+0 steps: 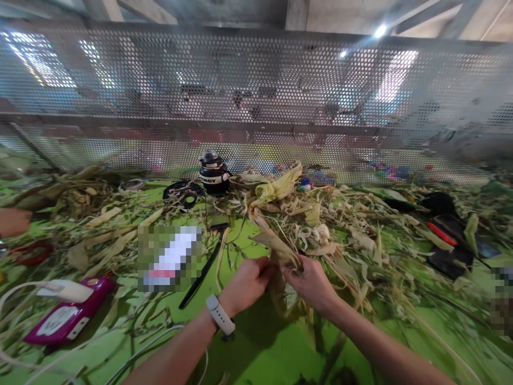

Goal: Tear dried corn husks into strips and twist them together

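Both of my hands meet near the middle of the head view on a broad, dry tan leaf (276, 240). My left hand (247, 283), with a white band on its wrist, pinches the leaf's left side. Close beside it on the right, my right hand (308, 280) has its fingers closed on the same leaf. The lower part of the leaf hangs below the hands over the green tabletop (248, 347). A larger yellowish leaf bundle (276, 187) lies just beyond.
A black-handled tool (202, 270) lies left of my hands. Farther left are a magenta power bank (72, 313) with white cables and a blurred-out device (174, 256). A black jar (214, 174) stands before the perforated metal screen (256, 96). Another person's hand (15, 222) shows at far left.
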Available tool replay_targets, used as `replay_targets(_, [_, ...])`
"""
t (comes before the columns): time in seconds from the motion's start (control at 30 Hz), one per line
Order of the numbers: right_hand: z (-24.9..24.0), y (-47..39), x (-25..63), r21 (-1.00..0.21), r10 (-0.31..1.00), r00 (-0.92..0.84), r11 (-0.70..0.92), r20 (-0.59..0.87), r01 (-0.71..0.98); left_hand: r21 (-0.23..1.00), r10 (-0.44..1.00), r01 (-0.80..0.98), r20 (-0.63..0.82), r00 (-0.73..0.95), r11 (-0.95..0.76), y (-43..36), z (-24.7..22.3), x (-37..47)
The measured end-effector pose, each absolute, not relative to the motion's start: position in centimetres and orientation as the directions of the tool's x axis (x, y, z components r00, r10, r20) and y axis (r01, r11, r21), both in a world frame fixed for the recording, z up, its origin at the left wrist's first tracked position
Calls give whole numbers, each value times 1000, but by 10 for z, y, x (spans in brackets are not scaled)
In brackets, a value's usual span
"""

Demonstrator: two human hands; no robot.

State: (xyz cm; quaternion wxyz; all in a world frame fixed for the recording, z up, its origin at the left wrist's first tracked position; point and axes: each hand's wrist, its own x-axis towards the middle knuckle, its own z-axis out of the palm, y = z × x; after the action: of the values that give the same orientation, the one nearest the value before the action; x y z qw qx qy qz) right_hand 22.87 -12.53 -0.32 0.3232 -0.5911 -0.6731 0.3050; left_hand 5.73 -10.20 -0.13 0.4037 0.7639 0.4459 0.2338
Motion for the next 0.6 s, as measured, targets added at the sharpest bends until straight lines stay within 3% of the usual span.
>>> replay_targets(0.17, [-7, -118, 239, -931, 995, -94, 7, -29, 364, 923, 887, 358, -46, 459, -137, -94, 0, 54])
replay_targets(0.27, [-10, -114, 242, -932, 992, -122, 9, -38, 363, 971, 877, 237, -90, 472, -28, -93, 4, 53])
replay_targets(0.6, [-10, -116, 240, -936, 969, -239, 24, -65, 352, 968, 854, 250, -110, 508, -24, -91, -8, 51])
